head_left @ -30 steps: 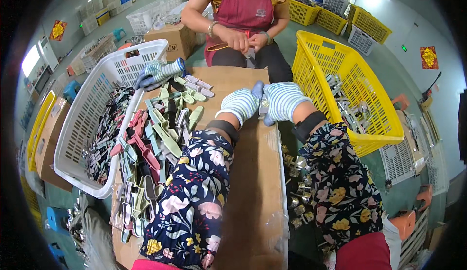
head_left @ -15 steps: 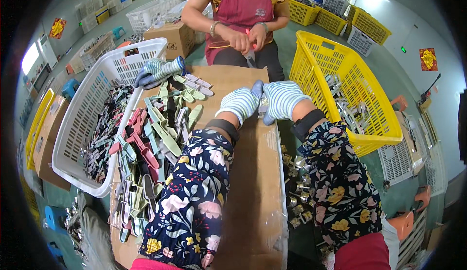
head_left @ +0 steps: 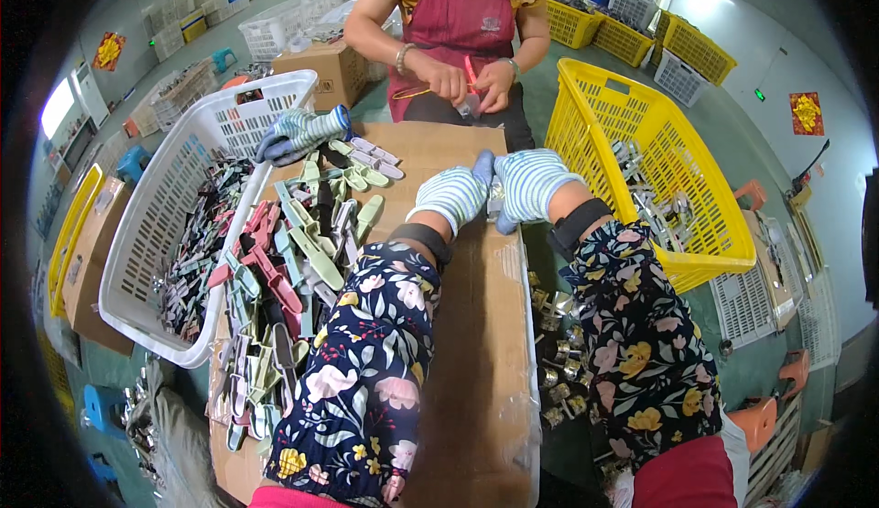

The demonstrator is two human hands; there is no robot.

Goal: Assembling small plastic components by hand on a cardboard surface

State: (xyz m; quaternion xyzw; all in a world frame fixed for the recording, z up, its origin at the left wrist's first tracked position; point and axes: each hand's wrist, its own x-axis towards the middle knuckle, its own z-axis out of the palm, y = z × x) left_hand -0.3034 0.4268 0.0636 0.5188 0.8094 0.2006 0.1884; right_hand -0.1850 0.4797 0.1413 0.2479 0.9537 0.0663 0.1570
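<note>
My left hand (head_left: 451,198), in a white and blue striped glove with grey-blue fingertips, is closed near the far right of the cardboard-covered tabletop (head_left: 458,343). Meeting it fingertip to fingertip is my right hand (head_left: 534,187), gloved alike and closed too. Between them shows a small shiny, greyish piece (head_left: 495,204); its kind is mostly hidden by the fingers. Beside my left forearm lies a heap of plastic clips (head_left: 275,279) in pink, green, grey and lilac. A spare striped glove (head_left: 302,132) rests at the top of that heap, by the white basket's edge.
A white basket (head_left: 137,242) of small clips stands left; a yellow basket (head_left: 710,242) with shiny metal pieces stands right. Metal pieces (head_left: 563,389) lie below the table's right edge. Across the table sits a person (head_left: 472,22) holding a red-handled tool and a clear bag-like thing.
My hands stay pressed together at almost the same spot. Across the table, the other person's hands have shifted slightly, and a clear bag-like thing now shows between them.
</note>
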